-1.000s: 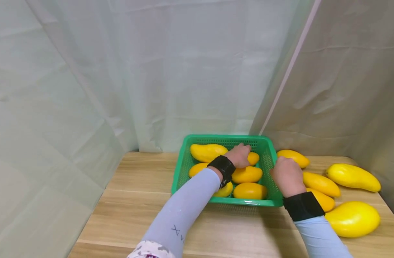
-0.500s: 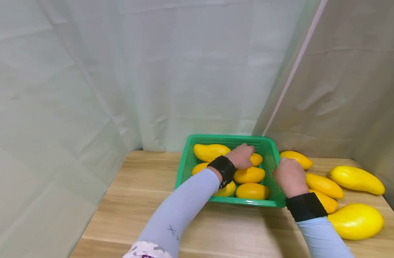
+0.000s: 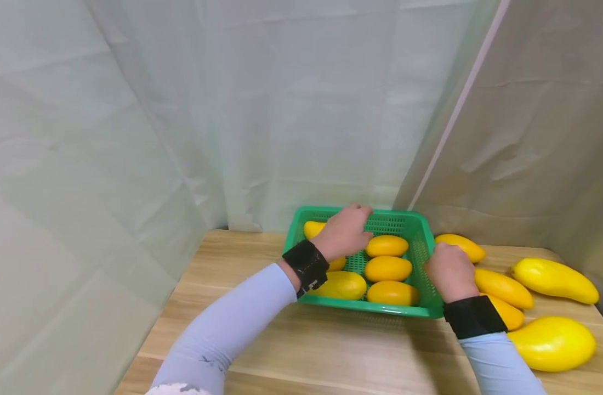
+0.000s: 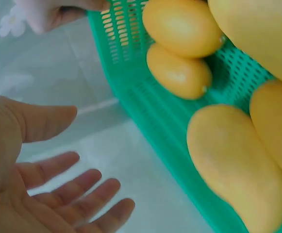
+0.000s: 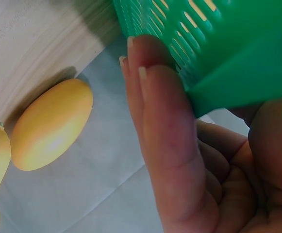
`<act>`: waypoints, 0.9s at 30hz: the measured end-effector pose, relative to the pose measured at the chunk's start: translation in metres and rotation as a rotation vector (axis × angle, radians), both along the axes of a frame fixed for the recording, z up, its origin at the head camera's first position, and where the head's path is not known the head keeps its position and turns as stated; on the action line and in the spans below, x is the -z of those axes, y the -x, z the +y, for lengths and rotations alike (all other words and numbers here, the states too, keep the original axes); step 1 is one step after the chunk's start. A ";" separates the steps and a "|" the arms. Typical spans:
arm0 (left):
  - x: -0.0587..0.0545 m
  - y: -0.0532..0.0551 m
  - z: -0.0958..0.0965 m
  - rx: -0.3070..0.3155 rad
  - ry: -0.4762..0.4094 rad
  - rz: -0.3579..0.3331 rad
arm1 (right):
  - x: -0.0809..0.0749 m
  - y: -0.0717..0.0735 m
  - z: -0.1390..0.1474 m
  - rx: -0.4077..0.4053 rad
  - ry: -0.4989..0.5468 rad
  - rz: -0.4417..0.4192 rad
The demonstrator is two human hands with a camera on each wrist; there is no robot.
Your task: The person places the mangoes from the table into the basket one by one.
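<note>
A green plastic basket [image 3: 380, 311] holds several yellow-orange mangoes. On its right side lie three in a column: the back mango [image 3: 387, 246], the middle mango [image 3: 388, 269] and the front mango [image 3: 392, 293]. My left hand [image 3: 345, 233] hovers over the back left part, partly hiding a mango [image 3: 313, 227] there. In the left wrist view the left hand [image 4: 48, 165] has its fingers spread, with nothing held. My right hand [image 3: 451, 271] grips the basket's right rim. The right wrist view shows its fingers [image 5: 172, 131] along the outer wall.
Right of the basket, several mangoes lie on the wooden table [image 3: 301, 351], among them a back mango [image 3: 461, 248], a long yellow mango [image 3: 555, 280] and a large mango [image 3: 555, 343]. Pale sheeting [image 3: 311, 109] hangs close behind the basket and along both sides.
My left hand has let go of the back right mango, rising and moving left, so that mango now shows whole. My right hand keeps its grip on the rim. The head view has shifted slightly.
</note>
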State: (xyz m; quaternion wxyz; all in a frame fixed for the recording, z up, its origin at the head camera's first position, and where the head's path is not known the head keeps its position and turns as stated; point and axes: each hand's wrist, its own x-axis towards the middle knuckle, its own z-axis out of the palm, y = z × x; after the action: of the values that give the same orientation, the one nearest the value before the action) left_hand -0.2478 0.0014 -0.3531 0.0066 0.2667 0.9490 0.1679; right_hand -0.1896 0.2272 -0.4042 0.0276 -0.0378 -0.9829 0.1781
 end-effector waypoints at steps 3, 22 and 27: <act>-0.004 -0.002 -0.023 -0.084 -0.071 0.010 | 0.000 0.001 0.001 -0.003 0.005 -0.008; 0.042 -0.014 -0.127 -0.476 -0.224 -0.091 | 0.001 0.004 0.003 -0.003 -0.017 -0.025; 0.049 -0.016 -0.132 -0.488 -0.185 -0.105 | 0.001 0.003 0.003 -0.014 -0.026 -0.018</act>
State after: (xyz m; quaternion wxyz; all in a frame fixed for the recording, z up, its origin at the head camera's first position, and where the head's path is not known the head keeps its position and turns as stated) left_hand -0.2320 -0.1306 -0.4022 -0.0095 0.0202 0.9642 0.2641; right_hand -0.1931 0.2302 -0.4053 0.0180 -0.0323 -0.9855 0.1653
